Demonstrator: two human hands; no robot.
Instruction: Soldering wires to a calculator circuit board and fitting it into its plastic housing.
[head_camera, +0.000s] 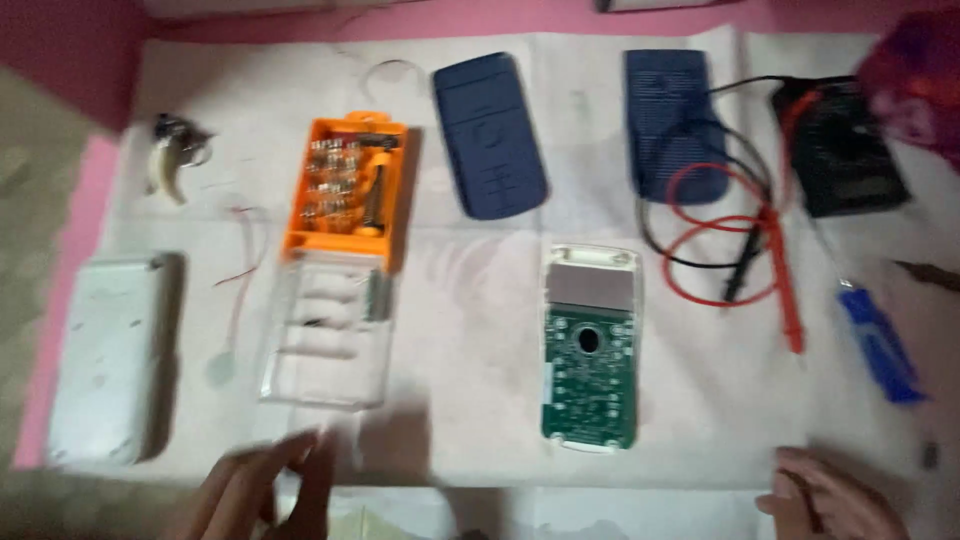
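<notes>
Sheet: white paper sheet (480, 420) spread flat over a pink surface (70, 230), carrying everything listed below; the landmark for all places is the green circuit board.
Case: white rounded plastic case (105, 360) lies far left of the board, near the sheet's left edge.
Bit set: orange plastic screwdriver-bit box (345, 190) with its clear lid (325, 335) folded open towards the person, left of the board.
Covers: two dark blue rounded plastic covers, one (490, 135) above and slightly left of the board, the other (675, 125) above and right of it.
Board: green circuit board set in a white plastic shell with a grey display panel (590, 350), face up at the sheet's centre.
Meter: black box-shaped meter (845, 150) far upper right of the board.
Leads: red and black test leads (740, 250) coiled just right of the board, crossing the second cover.
Screwdriver: blue-handled screwdriver (880, 345) right of the board, beyond the leads.
Left hand: left hand (255, 490) at the sheet's near edge, below and left of the board, just under the clear lid; blurred, fingers loosely together, holding nothing that shows.
Right hand: right hand (825, 500) at the near edge, below and right of the board; curled, a thin dark thing seems to lie in it, but I cannot tell for sure.
</notes>
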